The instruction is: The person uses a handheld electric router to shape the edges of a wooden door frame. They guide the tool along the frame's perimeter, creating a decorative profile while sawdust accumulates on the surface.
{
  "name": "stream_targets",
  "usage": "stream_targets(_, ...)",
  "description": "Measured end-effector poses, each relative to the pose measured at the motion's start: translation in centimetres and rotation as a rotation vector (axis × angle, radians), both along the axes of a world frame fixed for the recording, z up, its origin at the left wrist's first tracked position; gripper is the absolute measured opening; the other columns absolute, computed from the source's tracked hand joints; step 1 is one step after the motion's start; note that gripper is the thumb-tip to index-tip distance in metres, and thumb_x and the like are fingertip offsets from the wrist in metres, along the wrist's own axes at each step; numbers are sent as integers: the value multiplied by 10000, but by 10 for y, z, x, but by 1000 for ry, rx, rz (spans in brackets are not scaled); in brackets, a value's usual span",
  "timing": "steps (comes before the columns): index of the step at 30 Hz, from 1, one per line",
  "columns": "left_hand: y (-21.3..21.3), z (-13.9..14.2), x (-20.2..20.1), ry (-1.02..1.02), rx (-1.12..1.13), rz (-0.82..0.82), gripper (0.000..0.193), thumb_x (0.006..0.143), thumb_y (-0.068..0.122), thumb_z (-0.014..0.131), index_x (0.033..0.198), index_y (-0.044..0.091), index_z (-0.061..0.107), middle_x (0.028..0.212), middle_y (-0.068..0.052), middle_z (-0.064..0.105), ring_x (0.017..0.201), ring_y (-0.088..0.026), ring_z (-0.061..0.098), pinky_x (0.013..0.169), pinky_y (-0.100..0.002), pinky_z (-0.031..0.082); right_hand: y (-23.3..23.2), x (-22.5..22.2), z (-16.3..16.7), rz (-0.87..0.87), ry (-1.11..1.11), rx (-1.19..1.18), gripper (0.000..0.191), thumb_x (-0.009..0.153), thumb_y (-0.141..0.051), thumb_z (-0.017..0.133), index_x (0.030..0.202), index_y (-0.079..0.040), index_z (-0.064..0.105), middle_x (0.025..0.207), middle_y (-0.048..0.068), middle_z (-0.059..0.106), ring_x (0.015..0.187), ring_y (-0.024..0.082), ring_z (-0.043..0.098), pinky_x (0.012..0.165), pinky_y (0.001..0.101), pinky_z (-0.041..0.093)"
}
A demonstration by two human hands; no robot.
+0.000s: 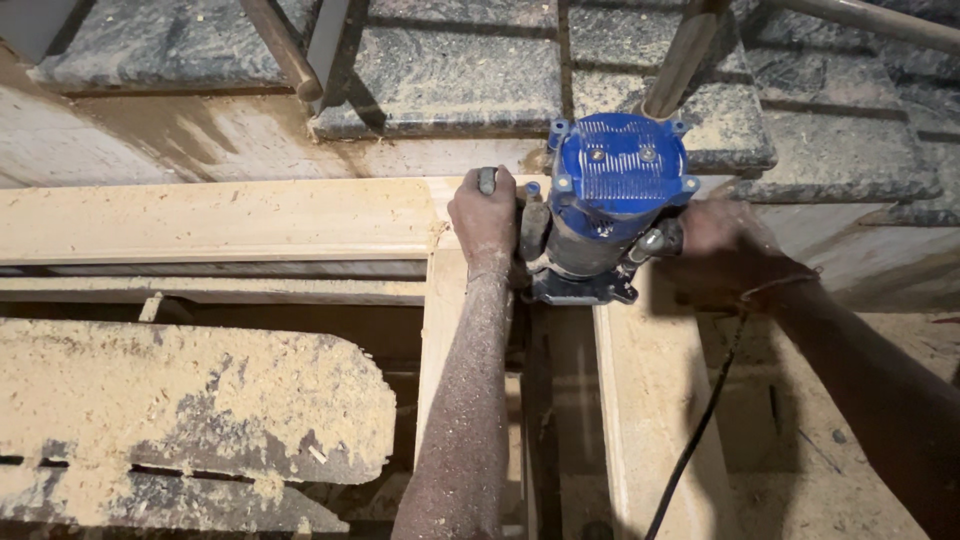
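A blue-topped electric router point(610, 205) stands upright on a pale wooden frame point(250, 220), at the corner where a long horizontal rail meets an upright rail point(655, 400). My left hand point(485, 215), dusted with sawdust, grips the router's left handle. On the other side, my right hand point(720, 245) holds the right handle, partly in shadow. A black power cord point(700, 430) trails down from the router past my right forearm.
A sawdust-covered board point(180, 420) lies at the lower left. Dark stone steps point(450, 75) rise behind the frame. Metal legs or rods point(680, 55) stand on the steps. Sawdust coats the floor at the right.
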State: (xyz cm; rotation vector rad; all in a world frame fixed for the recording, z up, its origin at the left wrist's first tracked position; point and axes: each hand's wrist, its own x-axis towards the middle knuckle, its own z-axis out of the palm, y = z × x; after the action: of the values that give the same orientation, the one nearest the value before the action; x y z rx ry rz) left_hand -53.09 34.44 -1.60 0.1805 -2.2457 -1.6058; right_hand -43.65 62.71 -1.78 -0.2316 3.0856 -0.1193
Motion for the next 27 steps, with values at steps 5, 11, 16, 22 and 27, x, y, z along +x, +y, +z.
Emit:
stream_targets(5, 5, -3, -1, -31, 20, -34, 366, 887, 331, 653, 894, -28, 721, 790, -252, 735, 783, -422, 739, 726, -471, 553, 2, 1, 2, -5, 1, -1, 403, 720, -262, 723, 981, 43, 687, 959, 242, 690, 920, 395, 690, 852, 508, 551)
stream_targets(11, 13, 0, 1, -26, 8, -6, 373, 873, 349, 659, 922, -13, 734, 810, -264, 720, 795, -447, 715, 726, -486, 542, 5, 4, 5, -17, -11, -1, 396, 719, -252, 721, 977, 46, 690, 954, 244, 692, 913, 394, 695, 848, 505, 554)
stream_targets(16, 16, 2, 3, -77, 22, -23, 365, 876, 349, 654, 915, -6, 730, 804, -262, 726, 806, -445, 721, 733, -492, 540, 10, 5, 5, -27, -11, 2, 390, 717, -244, 720, 975, 49, 693, 950, 246, 695, 908, 394, 698, 846, 503, 556)
stream_targets(22, 22, 0, 3, -30, 2, -16, 356, 891, 344, 649, 924, 0, 734, 813, -268, 716, 826, -458, 707, 730, -501, 537, 16, 6, 5, -40, -10, 4, 384, 716, -234, 718, 971, 52, 696, 946, 248, 697, 901, 392, 703, 842, 500, 560)
stream_targets(27, 23, -1, 2, -55, 4, -38, 351, 877, 347, 641, 916, 9, 731, 811, -252, 730, 821, -449, 718, 745, -505, 539, 21, 6, 6, -46, -8, 9, 378, 715, -225, 716, 969, 55, 698, 942, 250, 699, 895, 392, 707, 839, 498, 562)
